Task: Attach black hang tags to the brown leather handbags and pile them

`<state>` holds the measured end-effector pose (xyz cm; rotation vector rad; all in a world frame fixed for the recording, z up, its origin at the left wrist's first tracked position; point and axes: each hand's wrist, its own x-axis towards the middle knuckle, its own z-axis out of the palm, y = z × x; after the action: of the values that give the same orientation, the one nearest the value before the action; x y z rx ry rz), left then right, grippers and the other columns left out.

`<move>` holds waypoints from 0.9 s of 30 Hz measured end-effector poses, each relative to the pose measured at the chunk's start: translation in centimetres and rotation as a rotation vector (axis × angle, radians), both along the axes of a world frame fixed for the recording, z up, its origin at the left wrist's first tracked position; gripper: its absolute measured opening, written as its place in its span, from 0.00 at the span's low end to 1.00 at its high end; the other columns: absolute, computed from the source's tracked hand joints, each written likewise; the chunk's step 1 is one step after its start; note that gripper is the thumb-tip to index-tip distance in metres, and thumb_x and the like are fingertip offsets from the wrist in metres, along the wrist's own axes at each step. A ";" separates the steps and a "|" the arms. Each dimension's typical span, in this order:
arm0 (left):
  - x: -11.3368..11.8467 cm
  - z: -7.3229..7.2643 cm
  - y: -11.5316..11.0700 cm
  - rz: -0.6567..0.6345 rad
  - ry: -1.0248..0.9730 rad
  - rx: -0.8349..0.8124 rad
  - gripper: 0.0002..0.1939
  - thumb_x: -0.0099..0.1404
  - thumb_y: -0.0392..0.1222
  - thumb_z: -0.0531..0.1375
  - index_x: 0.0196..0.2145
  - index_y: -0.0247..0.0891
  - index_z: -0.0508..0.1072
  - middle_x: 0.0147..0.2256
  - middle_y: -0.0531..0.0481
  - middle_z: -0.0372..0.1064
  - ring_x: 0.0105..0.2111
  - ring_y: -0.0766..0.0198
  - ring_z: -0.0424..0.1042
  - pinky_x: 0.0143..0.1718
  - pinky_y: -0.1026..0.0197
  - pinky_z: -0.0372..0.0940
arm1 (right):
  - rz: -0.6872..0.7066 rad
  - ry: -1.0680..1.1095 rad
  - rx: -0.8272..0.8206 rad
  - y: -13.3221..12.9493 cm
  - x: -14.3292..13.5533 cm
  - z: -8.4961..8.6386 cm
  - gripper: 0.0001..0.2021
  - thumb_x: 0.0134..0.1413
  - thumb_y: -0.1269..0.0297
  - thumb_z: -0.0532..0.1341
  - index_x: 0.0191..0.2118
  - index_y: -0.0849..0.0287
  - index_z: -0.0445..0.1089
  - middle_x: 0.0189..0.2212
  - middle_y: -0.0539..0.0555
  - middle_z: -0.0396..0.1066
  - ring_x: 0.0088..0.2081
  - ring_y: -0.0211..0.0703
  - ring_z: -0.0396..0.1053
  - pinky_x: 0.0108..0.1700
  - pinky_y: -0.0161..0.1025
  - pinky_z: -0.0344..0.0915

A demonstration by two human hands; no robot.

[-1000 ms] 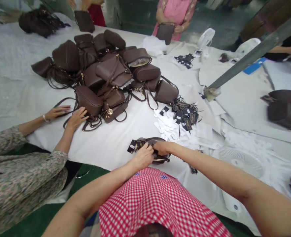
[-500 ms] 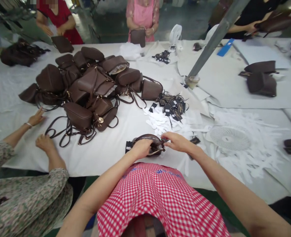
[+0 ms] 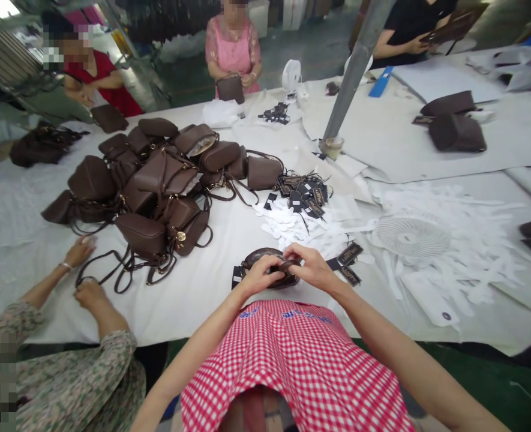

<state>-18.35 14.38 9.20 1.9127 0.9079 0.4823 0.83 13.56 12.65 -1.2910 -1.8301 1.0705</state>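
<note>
A small dark brown bag (image 3: pixel 265 259) lies on the white table (image 3: pixel 211 288) right in front of me, with a black tag (image 3: pixel 237 275) at its left end. My left hand (image 3: pixel 258 274) grips the bag's near left side. My right hand (image 3: pixel 307 265) pinches its top at the right, fingers curled on it. Both hands cover much of the bag. Two more black tags (image 3: pixel 348 263) lie just right of my right hand.
A heap of brown bags (image 3: pixel 157 174) with loose straps fills the table's left. Black tags (image 3: pixel 303 192) and white paper pieces (image 3: pixel 287 225) lie beyond my hands. A white fan guard (image 3: pixel 411 235) sits right. A co-worker's hands (image 3: pixel 83 270) rest at left; a metal pole (image 3: pixel 350 72) stands behind.
The view has tilted up and shifted. My right hand has come back onto the bag's top from its right side. The co-worker's hands drew away from the heap.
</note>
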 end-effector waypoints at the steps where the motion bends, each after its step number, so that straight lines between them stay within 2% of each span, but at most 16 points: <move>1: -0.2 0.1 0.0 0.024 0.005 0.003 0.04 0.61 0.39 0.59 0.35 0.37 0.70 0.36 0.49 0.71 0.40 0.60 0.67 0.46 0.59 0.61 | -0.032 0.001 -0.007 -0.3 -0.4 -0.2 0.04 0.49 0.68 0.58 0.34 0.56 0.66 0.27 0.48 0.69 0.30 0.38 0.66 0.35 0.35 0.63; 5: -0.7 0.1 -0.1 0.193 0.101 0.031 0.02 0.62 0.36 0.55 0.32 0.37 0.68 0.32 0.50 0.69 0.35 0.62 0.66 0.40 0.61 0.61 | -0.105 -0.191 0.076 -1.5 -0.4 -2.7 0.04 0.51 0.66 0.59 0.35 0.56 0.67 0.32 0.52 0.69 0.36 0.44 0.67 0.40 0.41 0.65; 7: -1.0 0.0 0.0 0.270 0.113 0.002 0.05 0.62 0.33 0.53 0.33 0.38 0.68 0.30 0.52 0.68 0.33 0.63 0.66 0.39 0.62 0.61 | -0.116 -0.242 0.147 -2.2 0.2 -4.1 0.10 0.50 0.63 0.62 0.40 0.55 0.67 0.40 0.57 0.69 0.44 0.50 0.66 0.47 0.48 0.66; 9: -1.2 -0.2 0.2 0.318 0.102 -0.039 0.07 0.62 0.32 0.51 0.34 0.39 0.67 0.29 0.53 0.68 0.32 0.64 0.67 0.38 0.62 0.61 | -0.208 -0.229 0.170 -2.6 0.7 -5.4 0.19 0.50 0.60 0.64 0.48 0.55 0.66 0.48 0.61 0.65 0.51 0.55 0.63 0.51 0.52 0.65; 10: -1.4 -0.3 0.2 0.333 0.092 -0.054 0.07 0.62 0.32 0.51 0.34 0.39 0.68 0.28 0.54 0.68 0.32 0.64 0.67 0.38 0.63 0.62 | -0.281 -0.204 0.151 -2.8 0.8 -6.0 0.21 0.50 0.60 0.64 0.50 0.56 0.65 0.50 0.62 0.64 0.52 0.56 0.63 0.50 0.52 0.67; 12: -1.6 -0.4 0.4 0.345 0.055 -0.079 0.07 0.62 0.33 0.52 0.34 0.39 0.68 0.29 0.53 0.69 0.33 0.64 0.68 0.38 0.63 0.62 | -0.385 -0.119 0.052 -2.9 1.0 -7.1 0.20 0.51 0.59 0.62 0.50 0.56 0.65 0.48 0.62 0.65 0.49 0.54 0.66 0.42 0.49 0.72; 14: -1.9 -0.3 0.6 0.343 0.009 -0.109 0.06 0.63 0.35 0.52 0.35 0.38 0.69 0.30 0.53 0.70 0.33 0.64 0.68 0.38 0.63 0.63 | -0.400 -0.028 -0.058 -2.8 1.1 -8.0 0.15 0.51 0.58 0.61 0.46 0.56 0.68 0.42 0.59 0.69 0.43 0.51 0.70 0.37 0.45 0.73; 17: -2.4 0.3 1.0 0.269 -0.014 -0.154 0.06 0.61 0.38 0.57 0.36 0.37 0.71 0.33 0.51 0.71 0.34 0.63 0.69 0.39 0.62 0.64 | -0.364 0.069 -0.123 -2.7 1.3 -8.9 0.11 0.50 0.58 0.62 0.39 0.56 0.70 0.37 0.55 0.72 0.41 0.47 0.71 0.38 0.44 0.73; 21: -2.4 2.1 1.8 0.077 0.052 -0.069 0.10 0.58 0.41 0.63 0.38 0.38 0.76 0.38 0.48 0.74 0.41 0.59 0.70 0.47 0.59 0.62 | -0.424 0.189 -0.172 -2.8 1.7 -9.3 0.12 0.48 0.58 0.63 0.38 0.56 0.70 0.37 0.53 0.72 0.41 0.46 0.72 0.40 0.42 0.72; 24: -2.1 3.3 2.6 -0.074 0.063 -0.041 0.10 0.62 0.40 0.60 0.41 0.38 0.77 0.40 0.48 0.75 0.42 0.60 0.70 0.49 0.58 0.62 | -0.395 0.242 -0.215 -3.1 2.2 -9.2 0.11 0.48 0.59 0.63 0.38 0.57 0.71 0.36 0.53 0.73 0.41 0.45 0.72 0.42 0.42 0.71; 27: -2.2 3.9 3.3 -0.204 0.118 -0.045 0.12 0.64 0.36 0.57 0.43 0.38 0.77 0.39 0.47 0.75 0.41 0.61 0.71 0.47 0.61 0.63 | -0.362 0.245 -0.200 -3.3 2.5 -9.2 0.11 0.47 0.61 0.63 0.39 0.56 0.72 0.37 0.52 0.74 0.42 0.45 0.71 0.42 0.42 0.70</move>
<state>-20.56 17.70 13.10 1.9832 0.7803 0.2281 3.37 10.27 3.44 -1.4661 -1.2752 1.1689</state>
